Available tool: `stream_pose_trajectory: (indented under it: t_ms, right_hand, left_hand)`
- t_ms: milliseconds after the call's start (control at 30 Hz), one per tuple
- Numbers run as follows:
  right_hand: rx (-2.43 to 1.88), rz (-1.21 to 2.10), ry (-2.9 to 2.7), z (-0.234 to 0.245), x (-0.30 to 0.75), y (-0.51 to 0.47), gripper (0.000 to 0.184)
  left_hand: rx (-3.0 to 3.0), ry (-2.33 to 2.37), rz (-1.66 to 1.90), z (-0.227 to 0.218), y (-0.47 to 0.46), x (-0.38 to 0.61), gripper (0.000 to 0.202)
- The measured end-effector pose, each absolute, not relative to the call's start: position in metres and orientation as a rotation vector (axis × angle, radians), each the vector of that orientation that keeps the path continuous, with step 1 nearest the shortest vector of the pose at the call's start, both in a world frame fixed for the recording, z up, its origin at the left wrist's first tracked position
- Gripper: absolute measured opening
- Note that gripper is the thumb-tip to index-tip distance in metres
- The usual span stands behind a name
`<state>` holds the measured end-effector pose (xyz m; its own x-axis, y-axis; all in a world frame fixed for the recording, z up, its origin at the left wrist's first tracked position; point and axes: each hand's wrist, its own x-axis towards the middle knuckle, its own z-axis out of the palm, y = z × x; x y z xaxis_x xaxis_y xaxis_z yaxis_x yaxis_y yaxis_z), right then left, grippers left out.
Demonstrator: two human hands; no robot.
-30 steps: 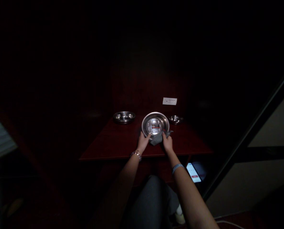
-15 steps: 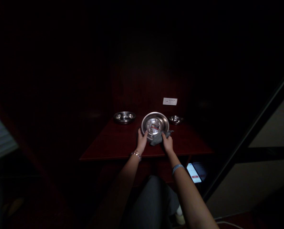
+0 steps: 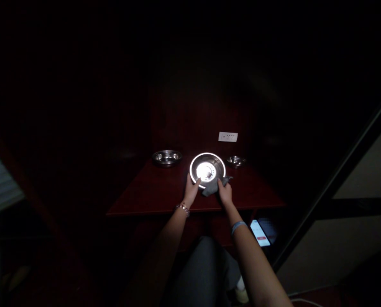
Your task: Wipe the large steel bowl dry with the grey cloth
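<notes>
A shiny steel bowl (image 3: 218,164) is tilted toward me above the dark red table (image 3: 164,198), its inner base glaring with reflected light. My left hand (image 3: 192,189) grips its lower left rim, thumb on the inside. At the lower right rim, my right hand (image 3: 224,190) is closed on a grey cloth (image 3: 211,187), which lies over the bowl's edge. The fingers behind the bowl and cloth are hidden.
Steel bowls (image 3: 167,158) stand at the table's back left, perhaps stacked. A smaller steel bowl (image 3: 236,161) sits at the back right. Above it is a white wall socket (image 3: 228,137). A lit phone (image 3: 260,233) is below the table's right side.
The bowl has tipped slightly, so bright glare now covers the base where a label showed before. My left thumb has shifted a little inward. My right hand and the cloth stay nearly in place.
</notes>
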<state>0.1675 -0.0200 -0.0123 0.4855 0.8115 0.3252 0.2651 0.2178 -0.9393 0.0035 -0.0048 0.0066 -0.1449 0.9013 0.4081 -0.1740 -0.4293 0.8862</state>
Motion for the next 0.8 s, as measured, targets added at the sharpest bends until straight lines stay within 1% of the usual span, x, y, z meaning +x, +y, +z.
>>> stream_pose_trajectory:
  t_ms: [100,267,467,600,800]
  right_hand:
    - [-1.33,0.487,-1.055,-0.015,0.169,-0.018,0.046]
    - [-1.289,0.512,-1.038,-0.016,0.167,-0.017,0.048]
    - [-1.255,0.524,-0.995,-0.009,0.164,-0.022,0.051]
    - [-1.278,0.466,-0.868,-0.005,0.164,-0.025,0.052]
    - [-1.307,0.371,-0.618,-0.002,0.168,-0.027,0.044]
  left_hand:
    - [1.341,0.898,1.678,0.005,-0.005,0.004,0.06]
    - [1.356,0.913,1.669,0.002,-0.002,0.005,0.061]
    - [1.354,1.029,1.725,-0.005,0.006,0.002,0.049]
    - [1.324,1.127,1.769,-0.009,0.011,-0.001,0.043]
    - [1.346,1.124,1.782,-0.01,0.013,-0.001,0.039]
